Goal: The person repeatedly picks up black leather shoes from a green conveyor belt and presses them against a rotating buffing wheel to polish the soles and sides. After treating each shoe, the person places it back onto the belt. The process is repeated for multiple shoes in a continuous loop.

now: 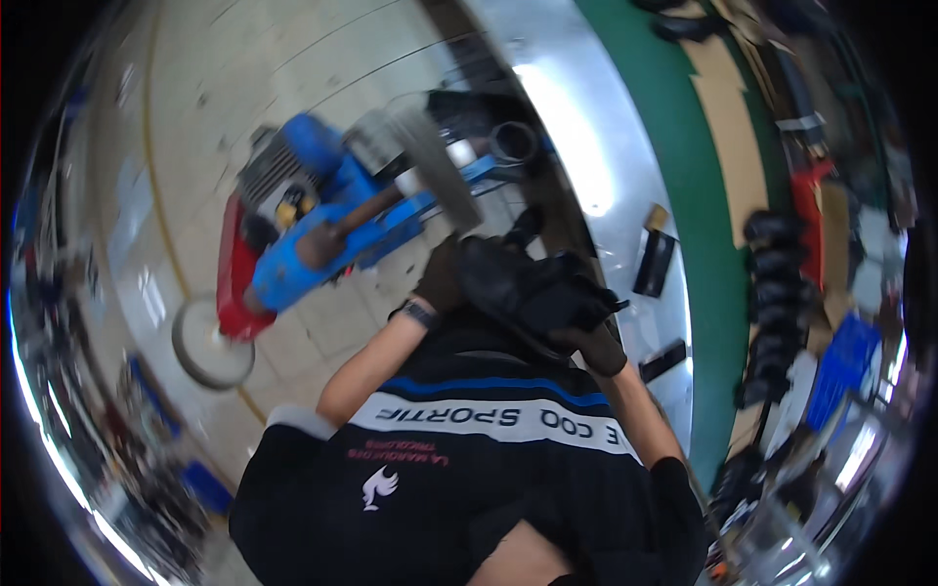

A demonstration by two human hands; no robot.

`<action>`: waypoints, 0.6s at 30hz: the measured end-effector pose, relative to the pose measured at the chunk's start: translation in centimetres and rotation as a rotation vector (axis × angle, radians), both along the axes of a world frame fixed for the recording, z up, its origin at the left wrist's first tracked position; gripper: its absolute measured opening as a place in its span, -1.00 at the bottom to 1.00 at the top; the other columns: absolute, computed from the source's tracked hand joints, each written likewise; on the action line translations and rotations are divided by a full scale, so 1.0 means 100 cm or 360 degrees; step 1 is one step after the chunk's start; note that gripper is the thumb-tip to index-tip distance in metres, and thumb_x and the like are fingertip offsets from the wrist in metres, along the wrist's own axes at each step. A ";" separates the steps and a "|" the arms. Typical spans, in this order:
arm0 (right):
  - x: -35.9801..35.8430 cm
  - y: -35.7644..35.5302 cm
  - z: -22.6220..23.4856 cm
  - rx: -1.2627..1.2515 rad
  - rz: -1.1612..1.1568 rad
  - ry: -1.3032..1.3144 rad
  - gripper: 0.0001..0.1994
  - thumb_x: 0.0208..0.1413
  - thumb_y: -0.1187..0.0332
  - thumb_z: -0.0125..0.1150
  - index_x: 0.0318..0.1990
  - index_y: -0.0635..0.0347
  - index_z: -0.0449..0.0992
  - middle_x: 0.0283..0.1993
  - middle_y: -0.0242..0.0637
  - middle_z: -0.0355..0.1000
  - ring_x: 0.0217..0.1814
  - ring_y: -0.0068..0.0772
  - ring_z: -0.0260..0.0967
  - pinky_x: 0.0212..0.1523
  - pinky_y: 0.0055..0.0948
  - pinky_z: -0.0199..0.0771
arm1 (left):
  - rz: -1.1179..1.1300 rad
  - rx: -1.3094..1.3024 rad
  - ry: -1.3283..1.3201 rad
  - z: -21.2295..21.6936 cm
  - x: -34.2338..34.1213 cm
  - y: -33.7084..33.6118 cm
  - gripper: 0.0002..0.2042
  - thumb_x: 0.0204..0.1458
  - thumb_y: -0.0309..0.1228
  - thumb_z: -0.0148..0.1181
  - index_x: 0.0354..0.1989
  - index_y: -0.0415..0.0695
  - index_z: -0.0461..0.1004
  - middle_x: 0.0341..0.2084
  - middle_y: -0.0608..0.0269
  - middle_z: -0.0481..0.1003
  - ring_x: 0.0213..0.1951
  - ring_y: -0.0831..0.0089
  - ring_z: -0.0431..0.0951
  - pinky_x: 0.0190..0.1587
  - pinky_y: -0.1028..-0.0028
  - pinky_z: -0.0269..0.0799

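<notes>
A black boot [513, 288] hangs in front of my body, tilted, held between both gloved hands. My left hand [443, 277], in a dark glove with a watch at the wrist, is closed on the boot's left end. At the lower right of the boot, my right hand [596, 350] grips its other end, also in a dark glove. Just beyond my left hand is the grey buffing wheel [437, 161] of a blue machine [332, 234]. Whether the boot touches the wheel, I cannot tell. The fingers are partly hidden against the black material.
A pale round wheel [210, 344] sits at the machine's left end beside a red housing [237, 273]. To my right runs a shiny metal bench edge [576, 127] with a black-and-tan brush-like block [655, 256]. Beyond it, several black shoe pieces [772, 293] line a green surface [674, 146].
</notes>
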State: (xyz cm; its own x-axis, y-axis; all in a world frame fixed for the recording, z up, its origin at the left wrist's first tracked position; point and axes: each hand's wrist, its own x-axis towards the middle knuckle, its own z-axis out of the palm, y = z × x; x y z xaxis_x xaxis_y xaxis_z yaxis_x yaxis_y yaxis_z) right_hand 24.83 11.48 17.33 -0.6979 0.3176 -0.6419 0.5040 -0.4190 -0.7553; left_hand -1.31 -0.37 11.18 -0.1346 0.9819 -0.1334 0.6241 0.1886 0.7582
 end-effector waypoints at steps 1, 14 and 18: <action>0.005 -0.009 -0.027 -0.0202 -0.0178 -0.0066 -0.42 -0.03 0.43 0.33 0.21 0.24 0.33 0.18 -0.16 0.38 0.14 -0.36 0.37 0.17 -0.35 0.39 | 0.0115 -0.0053 0.0082 -0.014 0.003 -0.001 -0.59 0.19 -0.17 -0.06 0.10 -0.16 0.44 -0.08 0.09 0.57 -0.01 0.19 0.54 0.18 0.22 0.33; -0.112 -0.022 -0.157 -0.0898 -0.0847 0.0119 -0.71 0.10 0.20 0.16 -0.09 0.15 0.49 -0.20 -0.22 0.49 -0.08 -0.31 0.47 -0.18 -0.28 0.54 | 0.1248 0.0493 -0.2205 -0.225 -0.008 0.033 -0.30 0.21 0.17 -0.41 0.25 -0.17 0.23 0.14 0.03 0.38 0.16 0.05 0.38 0.26 0.08 0.20; -0.088 -0.026 -0.165 -0.0290 -0.0615 0.0224 -0.75 0.14 0.29 0.12 -0.10 0.21 0.53 -0.18 -0.30 0.50 -0.10 -0.46 0.46 -0.08 -0.39 0.48 | 0.1084 0.0685 -0.2776 -0.178 -0.003 0.036 -0.54 0.26 -0.14 -0.24 0.18 -0.18 0.28 0.07 0.09 0.45 0.09 0.22 0.47 0.20 0.20 0.32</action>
State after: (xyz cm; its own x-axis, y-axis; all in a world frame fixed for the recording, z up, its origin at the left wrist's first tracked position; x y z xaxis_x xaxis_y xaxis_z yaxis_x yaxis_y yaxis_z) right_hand 16.03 8.87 0.85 -0.6349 0.4628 -0.6186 0.1819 -0.6886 -0.7019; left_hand -1.60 3.27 -6.66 -0.4583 0.8278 -0.3237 -0.8522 -0.3058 0.4245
